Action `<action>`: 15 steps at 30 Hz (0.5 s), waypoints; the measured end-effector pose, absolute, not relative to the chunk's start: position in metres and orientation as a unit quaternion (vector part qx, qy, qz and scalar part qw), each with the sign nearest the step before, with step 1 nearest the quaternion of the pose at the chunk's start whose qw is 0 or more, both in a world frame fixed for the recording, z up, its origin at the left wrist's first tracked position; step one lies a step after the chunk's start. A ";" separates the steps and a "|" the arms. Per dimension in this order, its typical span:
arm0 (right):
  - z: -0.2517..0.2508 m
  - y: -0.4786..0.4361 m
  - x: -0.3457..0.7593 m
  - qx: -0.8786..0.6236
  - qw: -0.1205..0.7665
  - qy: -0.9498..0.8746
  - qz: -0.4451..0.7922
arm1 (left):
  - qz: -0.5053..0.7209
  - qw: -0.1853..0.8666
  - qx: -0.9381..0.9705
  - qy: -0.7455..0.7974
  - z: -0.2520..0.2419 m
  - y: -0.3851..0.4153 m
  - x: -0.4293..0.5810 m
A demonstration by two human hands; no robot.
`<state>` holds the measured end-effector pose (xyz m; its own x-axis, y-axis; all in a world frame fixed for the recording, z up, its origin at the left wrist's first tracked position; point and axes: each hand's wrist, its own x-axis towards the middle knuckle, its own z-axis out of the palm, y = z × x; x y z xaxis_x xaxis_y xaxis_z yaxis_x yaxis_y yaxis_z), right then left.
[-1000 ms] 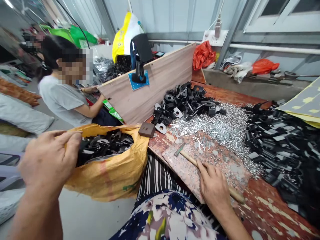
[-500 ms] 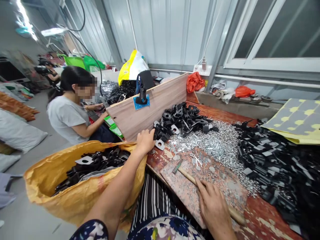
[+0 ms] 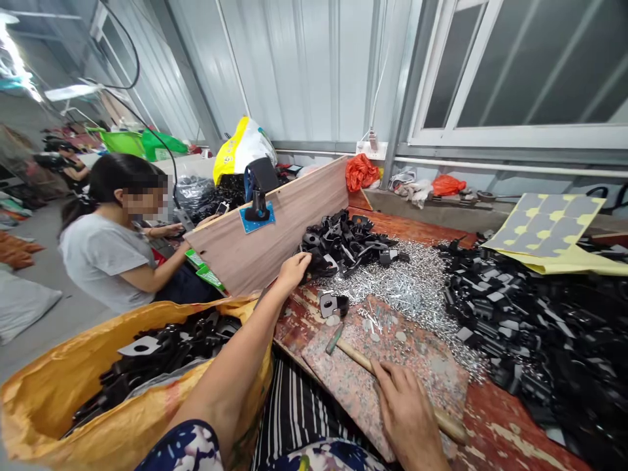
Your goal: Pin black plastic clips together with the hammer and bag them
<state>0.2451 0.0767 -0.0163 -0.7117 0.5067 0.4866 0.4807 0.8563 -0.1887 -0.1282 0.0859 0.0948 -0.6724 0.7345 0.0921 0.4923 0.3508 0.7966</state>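
My left hand (image 3: 293, 271) reaches to the near left edge of a pile of black plastic parts (image 3: 343, 242), its fingers closed on a black part there; the fingertips partly hide the grip. My right hand (image 3: 409, 405) is wrapped over the wooden handle of a hammer (image 3: 356, 355), whose small greenish head rests on a speckled stone slab (image 3: 436, 366). A single black part with a grey, holed plate (image 3: 328, 305) lies between the pile and the slab. Thin metal pins (image 3: 371, 318) are scattered on the slab's far side.
A heap of shiny metal pins (image 3: 417, 275) covers the middle of the red worktop. More black parts (image 3: 534, 327) are massed at right, below a grey-yellow sheet (image 3: 544, 222). A yellow sack (image 3: 196, 386) of black parts stands left. Behind a wooden divider (image 3: 289, 226), a co-worker (image 3: 108, 248) sits.
My left hand has shifted slightly to the far side along the pile's edge. One black part now lies apart from the pile, closer to the slab. My right hand stays on the hammer.
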 end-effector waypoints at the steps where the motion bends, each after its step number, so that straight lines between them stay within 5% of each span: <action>1: -0.018 0.078 0.245 -0.266 0.272 -0.924 0.023 | 0.454 0.158 0.353 0.802 0.094 0.084 -0.130; 9: -0.027 0.089 0.247 -0.231 0.291 -0.928 0.013 | 0.602 0.285 0.265 0.697 0.106 0.055 -0.120; 15: 0.001 0.069 0.246 -0.270 0.264 -0.925 0.031 | 0.540 0.450 0.373 0.605 0.094 0.018 -0.032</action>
